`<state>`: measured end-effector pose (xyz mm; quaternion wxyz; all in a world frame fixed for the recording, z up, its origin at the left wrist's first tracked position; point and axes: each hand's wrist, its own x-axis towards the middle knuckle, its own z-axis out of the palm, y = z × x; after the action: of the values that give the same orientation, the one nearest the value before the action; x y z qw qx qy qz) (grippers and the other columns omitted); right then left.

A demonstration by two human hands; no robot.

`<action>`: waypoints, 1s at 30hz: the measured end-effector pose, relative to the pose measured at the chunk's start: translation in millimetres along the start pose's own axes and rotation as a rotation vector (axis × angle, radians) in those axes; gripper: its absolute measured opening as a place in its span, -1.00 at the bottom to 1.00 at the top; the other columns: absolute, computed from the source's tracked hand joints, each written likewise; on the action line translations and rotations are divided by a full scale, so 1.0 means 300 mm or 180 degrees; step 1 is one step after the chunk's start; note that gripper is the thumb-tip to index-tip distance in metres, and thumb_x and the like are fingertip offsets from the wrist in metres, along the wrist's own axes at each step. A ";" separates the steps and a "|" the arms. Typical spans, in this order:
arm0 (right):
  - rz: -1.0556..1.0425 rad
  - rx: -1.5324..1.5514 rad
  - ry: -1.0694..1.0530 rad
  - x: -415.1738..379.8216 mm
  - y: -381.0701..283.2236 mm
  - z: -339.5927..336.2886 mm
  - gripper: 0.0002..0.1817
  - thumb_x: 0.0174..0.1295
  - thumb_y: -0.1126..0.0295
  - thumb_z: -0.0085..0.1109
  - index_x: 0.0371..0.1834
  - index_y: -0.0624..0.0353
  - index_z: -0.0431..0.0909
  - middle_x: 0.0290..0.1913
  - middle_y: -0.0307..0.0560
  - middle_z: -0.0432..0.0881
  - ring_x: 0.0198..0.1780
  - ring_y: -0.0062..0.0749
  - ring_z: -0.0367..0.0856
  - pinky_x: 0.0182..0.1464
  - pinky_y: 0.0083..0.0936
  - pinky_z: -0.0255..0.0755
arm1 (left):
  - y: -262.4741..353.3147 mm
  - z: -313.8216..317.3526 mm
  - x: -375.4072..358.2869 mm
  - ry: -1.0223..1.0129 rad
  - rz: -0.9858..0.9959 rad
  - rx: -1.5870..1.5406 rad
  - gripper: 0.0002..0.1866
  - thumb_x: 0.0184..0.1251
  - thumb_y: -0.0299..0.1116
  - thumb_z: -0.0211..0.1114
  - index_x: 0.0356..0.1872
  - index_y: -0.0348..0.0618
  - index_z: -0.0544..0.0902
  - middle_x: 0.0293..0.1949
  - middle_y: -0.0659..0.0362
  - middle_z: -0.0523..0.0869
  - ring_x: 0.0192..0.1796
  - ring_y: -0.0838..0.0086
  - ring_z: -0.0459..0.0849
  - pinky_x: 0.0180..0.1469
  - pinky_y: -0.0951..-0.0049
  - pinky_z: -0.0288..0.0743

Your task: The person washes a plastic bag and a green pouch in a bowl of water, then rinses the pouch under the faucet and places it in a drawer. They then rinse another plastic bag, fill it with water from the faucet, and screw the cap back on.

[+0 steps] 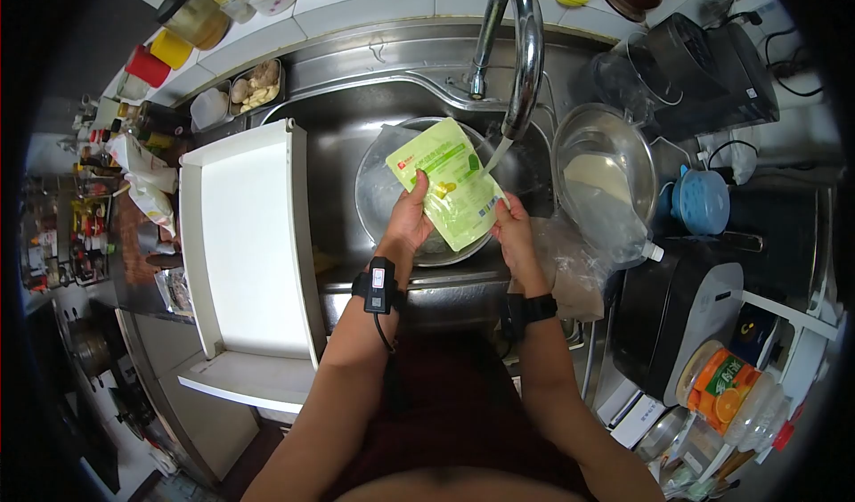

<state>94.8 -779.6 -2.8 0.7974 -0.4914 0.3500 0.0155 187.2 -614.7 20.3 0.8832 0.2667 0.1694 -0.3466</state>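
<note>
Kitchen sink [334,146], green pouch [445,186] over it.
We grip the pouch with both hands, left [512,226] and right [411,217], above a metal bowl [374,204], water running from the faucet [525,65].

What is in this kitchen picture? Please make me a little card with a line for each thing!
left hand: holds the green packet, thumb on its front
right hand: holds the same packet by its edge
tap: water running toward the packet
under the packet: round bowl, in the sink
left of the sink: big white tray
right of the sink: metal bowl with a plastic bag
</note>
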 end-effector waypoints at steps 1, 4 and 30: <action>0.0004 0.0000 0.0020 0.002 0.001 0.000 -0.67 0.34 0.27 -0.09 0.10 0.16 0.33 -0.09 -0.19 0.55 -0.16 -0.57 0.55 -0.13 -0.63 0.47 | -0.001 -0.004 0.003 -0.0014 -0.0013 -0.0012 -0.49 0.31 -0.12 0.08 0.14 -0.28 0.30 0.05 0.02 0.51 0.06 0.27 0.54 0.09 0.24 0.47; -0.0018 -0.0041 -0.0038 0.001 0.000 -0.002 -0.68 0.35 0.28 -0.09 0.10 0.16 0.34 -0.08 -0.19 0.54 -0.15 -0.57 0.55 -0.13 -0.63 0.47 | -0.004 -0.015 0.008 -0.0045 -0.0026 -0.0006 -0.47 0.31 -0.10 0.08 0.15 -0.27 0.30 0.07 0.02 0.50 0.08 0.27 0.53 0.10 0.24 0.46; -0.2043 -0.3626 0.0407 0.035 -0.031 0.249 -0.42 0.32 0.07 -0.30 0.38 -0.02 0.01 0.39 0.06 0.03 0.40 -0.03 -0.02 0.32 0.06 -0.13 | -0.047 0.043 -0.073 -0.0689 -0.0245 -0.0160 -0.39 0.35 0.09 -0.15 0.26 -0.13 0.22 0.24 0.09 0.34 0.27 0.30 0.33 0.29 0.24 0.18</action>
<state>146.7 -728.4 18.7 0.3551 -0.9167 0.1697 -0.0695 163.4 -619.6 36.2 0.8887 0.1988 0.0918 -0.4027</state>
